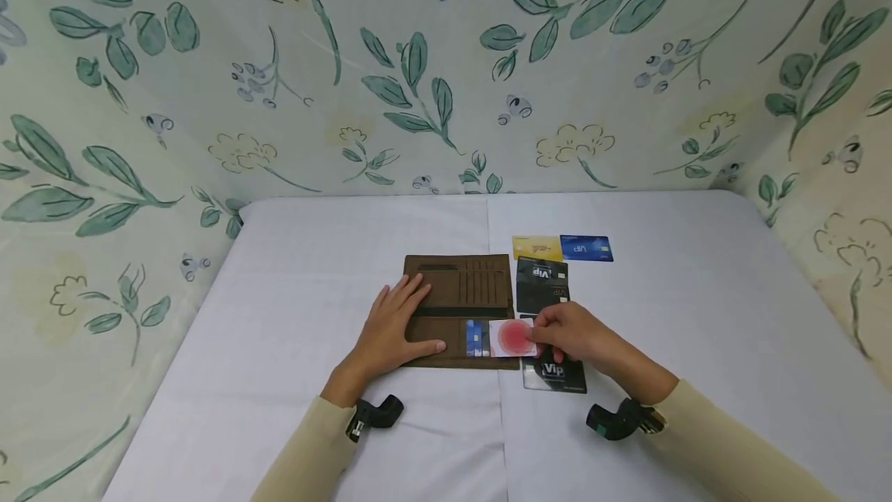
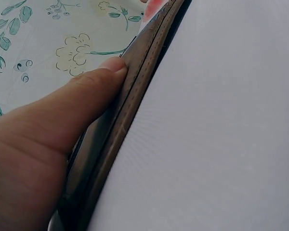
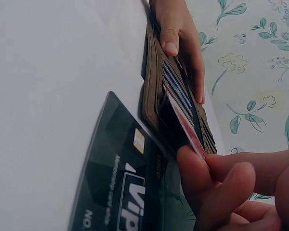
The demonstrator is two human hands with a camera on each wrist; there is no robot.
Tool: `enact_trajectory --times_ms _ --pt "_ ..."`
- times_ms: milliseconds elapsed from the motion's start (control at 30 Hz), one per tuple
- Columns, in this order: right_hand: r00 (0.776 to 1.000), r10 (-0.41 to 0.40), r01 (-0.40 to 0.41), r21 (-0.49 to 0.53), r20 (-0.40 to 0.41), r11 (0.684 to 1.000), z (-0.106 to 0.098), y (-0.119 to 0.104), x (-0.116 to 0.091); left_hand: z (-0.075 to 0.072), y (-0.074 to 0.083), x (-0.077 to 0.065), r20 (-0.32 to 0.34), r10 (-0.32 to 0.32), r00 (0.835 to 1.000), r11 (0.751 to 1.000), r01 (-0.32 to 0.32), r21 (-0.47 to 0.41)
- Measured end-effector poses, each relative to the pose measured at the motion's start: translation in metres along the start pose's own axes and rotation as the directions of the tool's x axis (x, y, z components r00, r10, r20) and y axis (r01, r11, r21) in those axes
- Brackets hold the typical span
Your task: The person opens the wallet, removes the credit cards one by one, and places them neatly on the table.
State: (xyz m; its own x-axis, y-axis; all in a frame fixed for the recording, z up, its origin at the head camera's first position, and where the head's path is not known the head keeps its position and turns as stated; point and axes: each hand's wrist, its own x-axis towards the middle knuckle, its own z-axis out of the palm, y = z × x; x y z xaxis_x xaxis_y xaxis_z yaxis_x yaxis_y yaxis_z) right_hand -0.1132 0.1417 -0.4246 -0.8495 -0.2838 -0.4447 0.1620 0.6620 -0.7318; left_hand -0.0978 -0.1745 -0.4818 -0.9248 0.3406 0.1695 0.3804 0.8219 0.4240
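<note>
A pale leaf-and-flower backdrop [image 1: 460,138] rises behind and beside a table [image 1: 313,262] covered in creased white cloth. On it an unfolded brown wallet [image 1: 446,297] lies partly under the spread fingers of the left hand [image 1: 390,335]. The right hand [image 1: 574,335] pinches a red-circled white card [image 1: 512,338] over the wallet's near half
</note>
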Motion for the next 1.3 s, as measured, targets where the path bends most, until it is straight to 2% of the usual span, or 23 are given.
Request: enact_trajectory --times_ms 333,467,667,800,1000,1300 --pt "1.0 -0.022 0.022 0.031 -0.019 0.999 -0.008 0.001 -0.008 0.002 -0.002 -0.002 -0.007 0.015 1.0 1.0 -0.015 -0.015" --pt "0.998 -0.03 0.032 0.045 -0.051 0.998 -0.015 0.005 -0.013 0.004 -0.001 -0.005 -0.005 0.019 1.0 1.0 -0.019 -0.014" --pt "0.996 -0.006 0.017 0.12 -0.089 0.993 -0.037 0.012 -0.01 0.003 -0.002 -0.006 -0.002 0.011 1.0 1.0 -0.011 -0.016" --pt "0.989 0.015 0.007 0.15 -0.144 0.989 -0.056 0.02 -0.003 0.002 -0.003 -0.003 -0.006 0.011 1.0 1.0 -0.011 -0.006" --pt "0.976 0.05 -0.02 0.14 -0.213 0.99 -0.078 0.038 0.004 0.001 -0.001 -0.004 -0.008 0.025 1.0 0.999 -0.026 -0.022" --pt "0.949 0.109 -0.063 0.161 -0.296 0.985 -0.104 0.056 0.013 0.002 -0.001 0.001 0.014 0.005 1.0 1.0 -0.005 -0.011"
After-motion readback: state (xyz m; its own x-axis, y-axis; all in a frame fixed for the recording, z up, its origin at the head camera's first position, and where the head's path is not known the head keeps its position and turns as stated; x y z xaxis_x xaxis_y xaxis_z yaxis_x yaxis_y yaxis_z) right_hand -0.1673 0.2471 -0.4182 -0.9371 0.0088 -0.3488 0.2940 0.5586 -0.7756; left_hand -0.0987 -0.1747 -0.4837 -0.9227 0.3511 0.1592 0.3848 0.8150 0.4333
